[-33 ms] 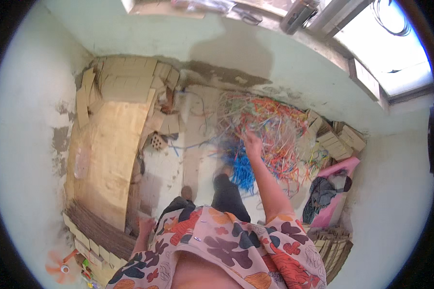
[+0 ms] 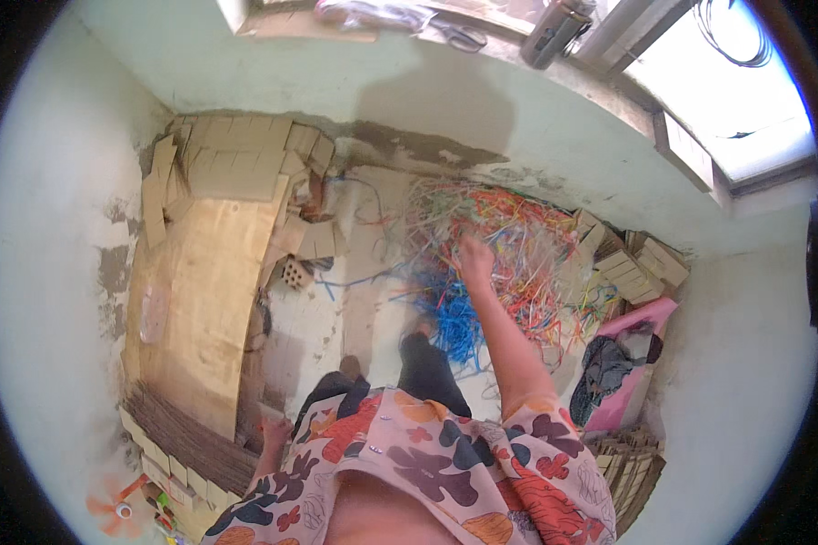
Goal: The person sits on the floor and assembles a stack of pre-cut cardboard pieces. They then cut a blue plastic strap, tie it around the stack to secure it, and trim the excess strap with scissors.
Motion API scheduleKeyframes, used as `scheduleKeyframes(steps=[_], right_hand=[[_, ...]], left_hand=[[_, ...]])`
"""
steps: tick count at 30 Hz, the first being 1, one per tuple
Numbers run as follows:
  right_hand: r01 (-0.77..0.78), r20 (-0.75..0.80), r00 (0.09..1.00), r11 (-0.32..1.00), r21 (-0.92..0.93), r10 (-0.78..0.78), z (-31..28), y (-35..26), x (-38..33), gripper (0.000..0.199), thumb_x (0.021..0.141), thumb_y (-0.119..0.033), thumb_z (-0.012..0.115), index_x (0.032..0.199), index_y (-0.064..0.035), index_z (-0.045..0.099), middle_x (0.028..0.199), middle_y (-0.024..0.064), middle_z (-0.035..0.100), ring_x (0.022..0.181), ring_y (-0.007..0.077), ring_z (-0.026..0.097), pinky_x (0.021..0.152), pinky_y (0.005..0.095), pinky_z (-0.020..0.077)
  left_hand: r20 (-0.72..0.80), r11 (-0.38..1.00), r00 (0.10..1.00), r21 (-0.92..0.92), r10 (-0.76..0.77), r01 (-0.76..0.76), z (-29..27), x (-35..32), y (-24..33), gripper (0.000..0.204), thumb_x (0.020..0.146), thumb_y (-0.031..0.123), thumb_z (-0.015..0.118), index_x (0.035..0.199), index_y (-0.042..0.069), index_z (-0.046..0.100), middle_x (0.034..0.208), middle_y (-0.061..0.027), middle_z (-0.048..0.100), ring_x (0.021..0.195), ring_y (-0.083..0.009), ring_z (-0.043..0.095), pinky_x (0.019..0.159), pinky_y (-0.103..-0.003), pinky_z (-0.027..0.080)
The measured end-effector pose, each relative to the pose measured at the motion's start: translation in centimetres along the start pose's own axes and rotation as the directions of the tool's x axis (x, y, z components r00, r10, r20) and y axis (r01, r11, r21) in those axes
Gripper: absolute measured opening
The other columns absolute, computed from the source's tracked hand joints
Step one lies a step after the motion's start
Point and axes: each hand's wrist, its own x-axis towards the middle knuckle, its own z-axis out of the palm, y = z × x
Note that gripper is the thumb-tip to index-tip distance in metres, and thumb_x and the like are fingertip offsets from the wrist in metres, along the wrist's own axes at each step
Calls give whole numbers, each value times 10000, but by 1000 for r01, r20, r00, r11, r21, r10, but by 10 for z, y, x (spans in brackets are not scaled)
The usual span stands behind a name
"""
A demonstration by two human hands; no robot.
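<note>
My right hand (image 2: 476,260) reaches forward over a tangled heap of colored plastic strips (image 2: 527,263). Its fingers look curled together, but blur hides what is in them. Blue strips (image 2: 459,318) are bunched on the heap's near left side, just below that hand. Orange, red, white and green strips spread around and beyond it. Low by my left side is my left hand (image 2: 275,429), small and partly hidden at the fingers, near the edge of a wooden board (image 2: 214,282).
Cardboard pieces (image 2: 232,168) lie at the far left, with a perforated brick (image 2: 295,272) nearby. More cardboard (image 2: 632,272) leans at right, by a pink panel (image 2: 627,391) with dark cloth (image 2: 604,368). A small orange fan (image 2: 118,510) is at lower left. Scissors (image 2: 463,36) and a bottle (image 2: 554,32) rest on the ledge.
The view has shifted slightly and is sharper. My right hand stays over the strips, and the blue strips beside it are less blurred. My left hand has hardly moved.
</note>
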Motion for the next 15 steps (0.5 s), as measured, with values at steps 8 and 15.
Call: scheduleKeyframes(steps=[8, 15], right_hand=[[439, -239, 864, 896, -68, -442, -103, -144, 275, 256, 860, -103, 431, 1085, -25, 525, 1087, 205, 553, 1042, 354, 507, 877, 413, 419], [323, -212, 877, 855, -406, -432, -97, -165, 399, 187, 792, 17, 447, 963, -29, 507, 1042, 153, 556, 1034, 311, 509, 837, 405, 451]], left_hand=[[267, 800, 855, -311, -445, 513, -14, 95, 43, 177, 768, 203, 576, 857, 53, 611, 676, -48, 586, 629, -156, 585, 644, -353, 465], [243, 877, 925, -317, -293, 361, -38, 224, 41, 203, 782, 130, 587, 942, 6, 602, 729, -56, 612, 640, -129, 593, 623, -300, 491]])
